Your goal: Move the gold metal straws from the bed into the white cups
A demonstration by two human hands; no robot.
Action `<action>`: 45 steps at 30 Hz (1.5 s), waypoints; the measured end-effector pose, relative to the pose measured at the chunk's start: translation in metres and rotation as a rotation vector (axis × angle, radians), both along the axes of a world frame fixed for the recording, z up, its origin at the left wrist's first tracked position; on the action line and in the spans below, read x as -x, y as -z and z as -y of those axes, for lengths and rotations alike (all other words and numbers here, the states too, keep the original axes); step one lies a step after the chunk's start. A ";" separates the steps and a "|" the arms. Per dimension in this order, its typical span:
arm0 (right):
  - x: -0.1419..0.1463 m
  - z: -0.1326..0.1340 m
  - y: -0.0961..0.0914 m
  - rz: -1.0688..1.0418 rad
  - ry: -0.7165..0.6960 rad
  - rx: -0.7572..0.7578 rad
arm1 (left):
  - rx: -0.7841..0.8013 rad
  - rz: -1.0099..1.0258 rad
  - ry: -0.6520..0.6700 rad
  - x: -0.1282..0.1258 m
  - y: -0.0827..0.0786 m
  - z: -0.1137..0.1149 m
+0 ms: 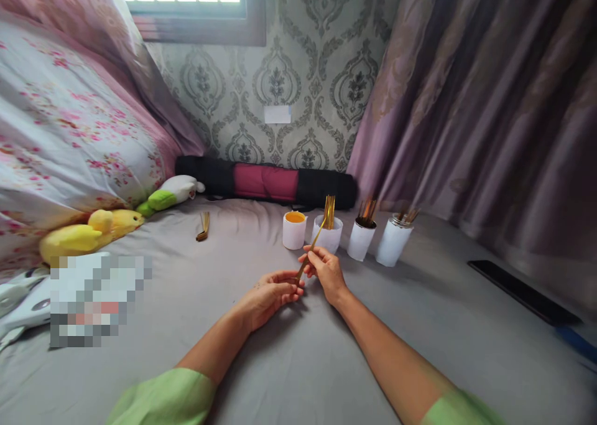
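Note:
In the middle, my right hand (326, 271) pinches a thin gold-coloured stick-like piece (319, 231) that slants up to the right; its exact kind does not show clearly. My left hand (277, 293) has its fingers closed about the lower end of the same piece, just below the right hand. Behind my hands stands a white-wrapped cup (334, 237) holding several upright gold sticks (329, 210). To its left is a white cup with an orange inside (294, 234). Two taller white-wrapped cans (361, 242) (392, 244) hold darker, copper-toned sticks.
A small bundle of gold sticks (204, 227) lies left on the grey sheet (224, 356). A black and maroon roll (265, 181) lies along the wall. Plush toys (93, 229) and a blurred white object (88, 297) are left; a black flat object (522, 291) lies right.

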State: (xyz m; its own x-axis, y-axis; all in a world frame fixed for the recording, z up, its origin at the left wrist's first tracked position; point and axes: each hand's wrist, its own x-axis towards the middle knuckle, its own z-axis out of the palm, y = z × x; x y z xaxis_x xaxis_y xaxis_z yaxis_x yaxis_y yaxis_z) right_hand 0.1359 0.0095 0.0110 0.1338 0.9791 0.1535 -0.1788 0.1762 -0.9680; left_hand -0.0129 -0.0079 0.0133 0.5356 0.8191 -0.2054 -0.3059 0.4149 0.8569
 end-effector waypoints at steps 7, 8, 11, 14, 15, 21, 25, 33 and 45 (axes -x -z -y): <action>0.000 0.001 -0.001 0.007 0.043 -0.010 | 0.046 0.022 0.034 0.003 -0.001 -0.002; 0.000 0.001 -0.002 0.010 0.046 -0.011 | 0.051 0.028 0.039 0.003 -0.001 -0.002; 0.000 0.001 -0.004 0.025 0.053 -0.021 | 0.060 0.043 0.047 0.005 -0.003 -0.001; -0.004 0.000 -0.005 0.042 0.069 -0.040 | 0.060 0.059 0.065 0.006 -0.004 -0.001; -0.006 -0.001 -0.006 0.048 0.078 -0.048 | 0.061 0.061 0.069 0.007 -0.004 0.000; -0.014 -0.006 -0.014 0.080 0.133 -0.070 | 0.044 0.094 0.103 0.009 -0.002 -0.002; -0.017 -0.008 -0.024 0.096 0.162 -0.079 | 0.036 0.096 0.112 0.010 -0.002 -0.002; -0.027 -0.015 -0.036 0.138 0.241 -0.103 | 0.049 0.074 0.100 0.011 -0.005 0.000; -0.039 -0.017 -0.040 0.228 0.332 -0.159 | 0.035 0.066 0.106 0.011 -0.004 0.000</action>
State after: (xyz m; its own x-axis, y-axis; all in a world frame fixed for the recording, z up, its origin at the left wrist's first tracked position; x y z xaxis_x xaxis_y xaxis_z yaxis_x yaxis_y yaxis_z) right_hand 0.1747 0.0265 0.0511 0.3825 0.8504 0.3613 0.1281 0.3384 -0.9322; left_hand -0.0237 -0.0082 0.0173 0.6323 0.7499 -0.1944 -0.3137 0.4773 0.8208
